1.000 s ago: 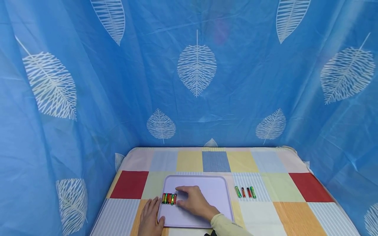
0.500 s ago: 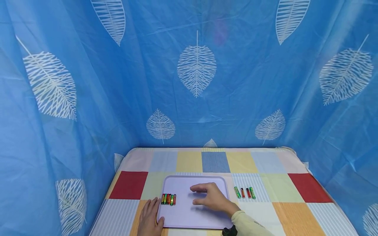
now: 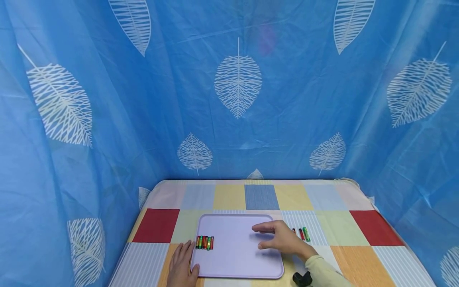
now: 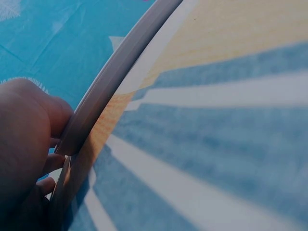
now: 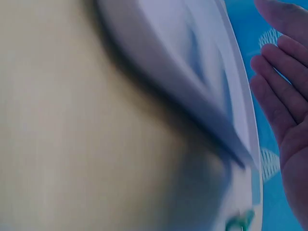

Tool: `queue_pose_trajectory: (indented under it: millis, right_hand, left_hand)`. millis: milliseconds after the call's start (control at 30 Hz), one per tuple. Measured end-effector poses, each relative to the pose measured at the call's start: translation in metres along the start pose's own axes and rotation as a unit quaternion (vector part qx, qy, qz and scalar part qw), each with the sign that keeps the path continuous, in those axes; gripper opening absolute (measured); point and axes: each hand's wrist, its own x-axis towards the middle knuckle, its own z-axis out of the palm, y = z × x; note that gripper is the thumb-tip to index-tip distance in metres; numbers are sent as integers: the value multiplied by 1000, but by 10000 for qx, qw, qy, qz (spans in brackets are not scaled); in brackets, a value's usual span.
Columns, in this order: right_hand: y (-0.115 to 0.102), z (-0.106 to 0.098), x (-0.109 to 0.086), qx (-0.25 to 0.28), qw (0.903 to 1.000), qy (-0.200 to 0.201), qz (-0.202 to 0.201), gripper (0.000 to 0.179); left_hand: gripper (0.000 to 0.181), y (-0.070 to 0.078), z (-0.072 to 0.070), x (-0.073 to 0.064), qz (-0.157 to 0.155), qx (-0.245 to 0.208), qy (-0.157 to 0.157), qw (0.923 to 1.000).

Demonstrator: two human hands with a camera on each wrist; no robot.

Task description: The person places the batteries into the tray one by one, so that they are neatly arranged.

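A lavender tray (image 3: 236, 263) lies on the table. Near its left rim sits a tight row of red and green batteries (image 3: 204, 242). My left hand (image 3: 181, 265) rests against the tray's left edge, fingers extended and thumb at the near corner; in the left wrist view the hand (image 4: 29, 120) touches the rim. Above the tray's right side hovers my right hand (image 3: 281, 238), thumb and fingers apart with nothing between them. Beyond it lie a red battery (image 3: 301, 234) and a green battery (image 3: 306, 234); others there are partly or wholly hidden by that hand.
A patchwork tablecloth (image 3: 261, 197) covers the table. Blue curtains (image 3: 238, 139) with white leaf prints enclose its back and sides. A black device (image 3: 302, 279) is at my right wrist. In the right wrist view, a blurred green battery (image 5: 240, 221) shows at the bottom.
My right hand has moved from beside the battery row rightward across the tray to its right edge, covering some of the batteries there. The left hand and the row stay put.
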Motion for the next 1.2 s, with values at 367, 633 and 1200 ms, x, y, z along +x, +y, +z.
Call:
queue_pose_trajectory:
  millis: [367,633,1200]
  right_hand:
    - [21,-56,-41,-322,9989,278,177,54]
    - [33,-87,-69,-787,9924,617,718,52]
    - [48,-108,-97,-1138,9763,1065,1502,58]
  left_hand:
    - [70,1,0,1,-47,-6,-98,9999]
    - [70,2,-1,2,-154,-56,-140,9998]
    - [69,0,3,-1,89,18,60,9999]
